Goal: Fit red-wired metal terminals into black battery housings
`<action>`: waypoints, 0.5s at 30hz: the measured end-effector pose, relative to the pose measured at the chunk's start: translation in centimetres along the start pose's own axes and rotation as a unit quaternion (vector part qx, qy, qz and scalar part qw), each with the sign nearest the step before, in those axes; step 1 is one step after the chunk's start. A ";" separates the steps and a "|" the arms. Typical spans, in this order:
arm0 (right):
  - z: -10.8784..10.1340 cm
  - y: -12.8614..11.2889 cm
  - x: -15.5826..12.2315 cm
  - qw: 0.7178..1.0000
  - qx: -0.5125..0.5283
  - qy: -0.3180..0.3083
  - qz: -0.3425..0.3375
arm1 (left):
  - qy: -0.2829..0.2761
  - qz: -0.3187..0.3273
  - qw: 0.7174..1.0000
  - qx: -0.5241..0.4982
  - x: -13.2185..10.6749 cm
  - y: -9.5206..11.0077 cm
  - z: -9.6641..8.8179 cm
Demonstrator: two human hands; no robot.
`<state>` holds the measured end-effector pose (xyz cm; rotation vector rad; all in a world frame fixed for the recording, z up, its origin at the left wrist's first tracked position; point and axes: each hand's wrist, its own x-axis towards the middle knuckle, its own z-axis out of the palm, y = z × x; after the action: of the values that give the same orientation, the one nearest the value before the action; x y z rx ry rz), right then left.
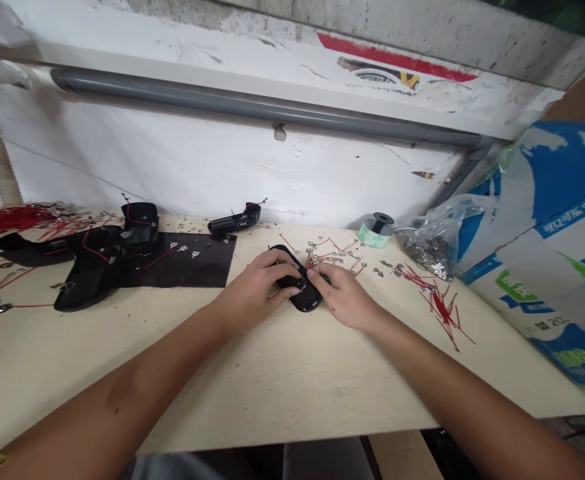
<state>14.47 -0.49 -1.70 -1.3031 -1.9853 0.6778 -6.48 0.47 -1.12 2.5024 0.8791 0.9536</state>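
Note:
My left hand [257, 288] and my right hand [342, 297] both grip a small black plastic casing [302, 298] at the middle of the wooden table, fingers over its top. Its inside is mostly hidden by my fingers. Just beyond my right hand lie thin red wires with small metal terminals [330, 250]. More red wires [440, 307] are scattered to the right. At the left, several black plastic casings [92, 280] with red wires rest on and beside a dark square mat [187, 263].
A roll of tape [375, 230] and a clear plastic bag of metal parts [430, 248] stand at the table's back right. A large printed blue-and-white sack [537, 267] leans at the right. A white wall with a grey pipe [262, 107] rises behind the table.

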 end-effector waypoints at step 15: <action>-0.3 -0.1 -0.1 0.998 0.056 -0.007 -0.003 | 0.059 0.022 0.996 0.068 0.1 0.6 0.1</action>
<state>14.67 -0.62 -1.50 -1.2283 -1.9327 0.7846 -6.17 0.08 -0.86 2.6105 0.9590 1.1009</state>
